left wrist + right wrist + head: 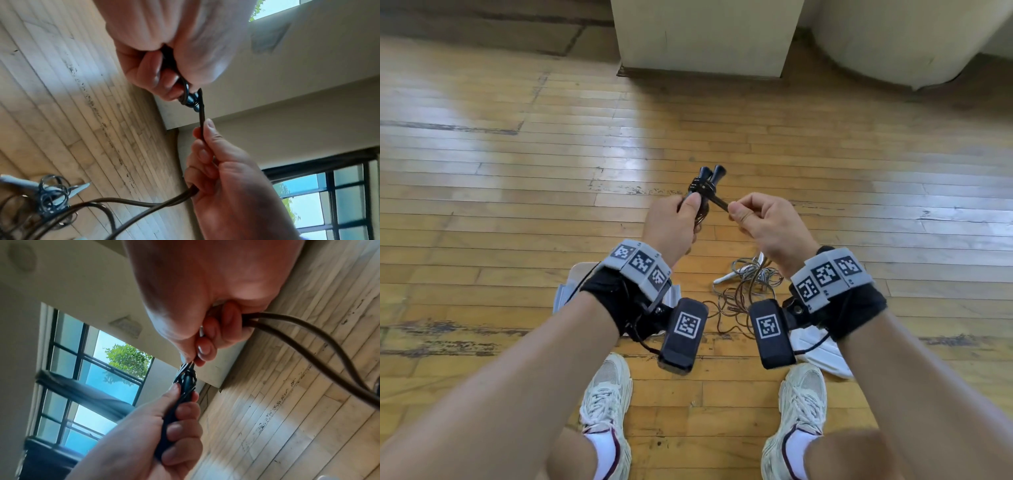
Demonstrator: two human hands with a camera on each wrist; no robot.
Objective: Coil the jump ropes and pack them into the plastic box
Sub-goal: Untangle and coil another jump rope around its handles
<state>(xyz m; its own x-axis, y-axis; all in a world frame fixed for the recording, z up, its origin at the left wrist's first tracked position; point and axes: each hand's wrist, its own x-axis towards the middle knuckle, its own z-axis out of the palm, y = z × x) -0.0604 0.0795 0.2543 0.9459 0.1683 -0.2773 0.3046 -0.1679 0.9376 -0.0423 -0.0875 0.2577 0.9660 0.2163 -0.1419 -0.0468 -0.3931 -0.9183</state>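
Note:
A black jump rope has its two handles [707,178] held side by side, with cord wound tightly round them. My left hand [685,214] grips the handles below the winding, fingers curled round them [180,421]. To the right, my right hand [737,210] pinches the dark cord [202,120], which runs taut from the winding, between thumb and forefinger. Two strands of the same cord [308,332] leave the right fist and hang toward the floor. Part of a pale plastic box [566,291] shows under my left wrist.
A tangle of other ropes [748,291] with white handles [726,277] lies on the wooden floor between my wrists. A white flat object [823,356] lies by my right foot. A cream pillar base [705,37] stands ahead, with bare floor in between.

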